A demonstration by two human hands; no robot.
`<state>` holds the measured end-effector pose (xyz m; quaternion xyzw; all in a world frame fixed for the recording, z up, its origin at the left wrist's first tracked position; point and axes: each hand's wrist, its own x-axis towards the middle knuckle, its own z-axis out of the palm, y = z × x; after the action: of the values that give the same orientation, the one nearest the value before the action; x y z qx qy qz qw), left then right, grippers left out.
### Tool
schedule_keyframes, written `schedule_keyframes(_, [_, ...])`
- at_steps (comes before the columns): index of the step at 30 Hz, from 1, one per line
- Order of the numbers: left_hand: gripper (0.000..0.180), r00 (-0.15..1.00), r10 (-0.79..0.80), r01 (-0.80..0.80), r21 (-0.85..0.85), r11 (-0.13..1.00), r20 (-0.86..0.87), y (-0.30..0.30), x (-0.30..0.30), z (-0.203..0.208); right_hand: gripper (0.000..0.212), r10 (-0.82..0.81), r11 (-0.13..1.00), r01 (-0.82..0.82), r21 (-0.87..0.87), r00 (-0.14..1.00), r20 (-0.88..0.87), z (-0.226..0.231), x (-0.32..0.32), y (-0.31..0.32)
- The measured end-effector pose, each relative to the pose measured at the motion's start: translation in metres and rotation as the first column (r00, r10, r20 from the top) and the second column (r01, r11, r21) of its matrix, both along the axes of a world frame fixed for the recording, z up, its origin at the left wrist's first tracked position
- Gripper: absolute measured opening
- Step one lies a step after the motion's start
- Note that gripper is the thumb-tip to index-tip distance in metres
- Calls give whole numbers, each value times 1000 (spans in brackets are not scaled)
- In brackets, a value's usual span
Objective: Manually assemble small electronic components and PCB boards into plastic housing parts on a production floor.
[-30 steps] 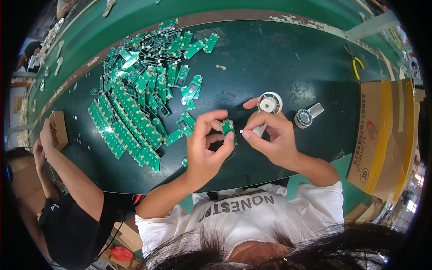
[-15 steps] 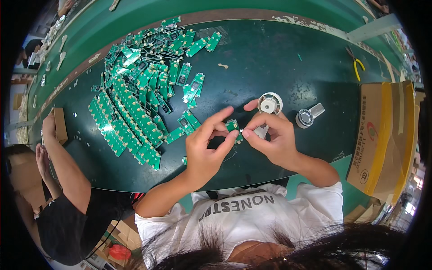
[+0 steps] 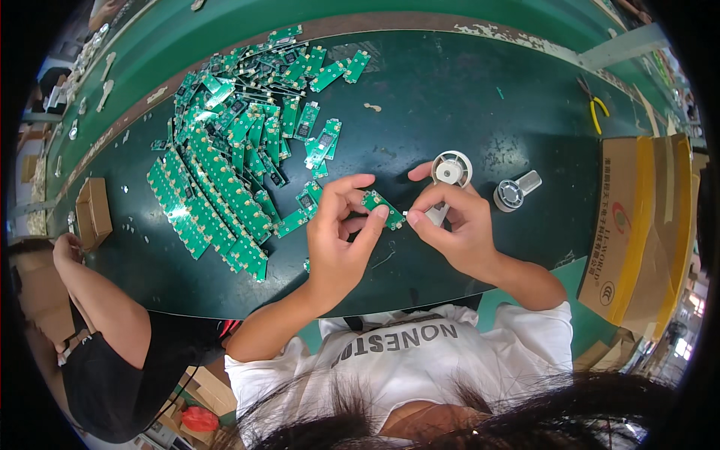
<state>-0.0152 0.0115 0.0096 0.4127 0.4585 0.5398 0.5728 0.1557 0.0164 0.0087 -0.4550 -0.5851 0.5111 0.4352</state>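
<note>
My left hand (image 3: 337,232) pinches a small green circuit board (image 3: 381,208) between thumb and fingers. Close beside it, my right hand (image 3: 457,229) holds a white handheld fan (image 3: 452,169), its round head rising above the fingers and its handle partly hidden in the palm. Thumb and forefinger of that hand also pinch a tiny white piece, perhaps a connector, near the board's edge; whether it touches the board I cannot tell. A second fan, grey and white (image 3: 510,195), lies on the table to the right of my right hand.
A large heap of green circuit boards (image 3: 225,172) covers the left of the dark green table (image 3: 450,90). Yellow-handled pliers (image 3: 598,112) lie far right, above a big cardboard box (image 3: 637,232). At left, a co-worker's arm (image 3: 105,292) is near a small open box (image 3: 93,214).
The circuit board in my left hand has turned and shows more of its face, and that hand has shifted slightly left. The co-worker's arm has drawn back from the small box.
</note>
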Motion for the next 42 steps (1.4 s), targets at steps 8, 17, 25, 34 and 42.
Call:
schedule_keyframes(8, [19, 992, -93, 98, 57, 994, -85, -3, -6, -7, 7, -5, 1000, 5, -3, 1000, -28, 2, 0, 1])
schedule_keyframes(17, [38, 959, -250, 256, 33, 966, -137, 2, -7, -6, 6, -10, 982, -33, -186, 974, -225, 0, 4, 5])
schedule_keyframes(25, [16, 938, -54, 114, 156, 981, -342, -4, 1, -12, 5, 3, 997, -13, -82, 992, -123, 5, 2, 0])
schedule_keyframes(34, [20, 779, 81, 229, 403, 886, -622, -5, 3, -14, 6, 49, 987, -71, -144, 987, -152, -2, -1, -3])
schedule_keyframes(42, [22, 674, 254, 305, 575, 759, -694, -5, 1, -19, 6, 5, 988, -31, -151, 985, -172, -4, -3, -5])
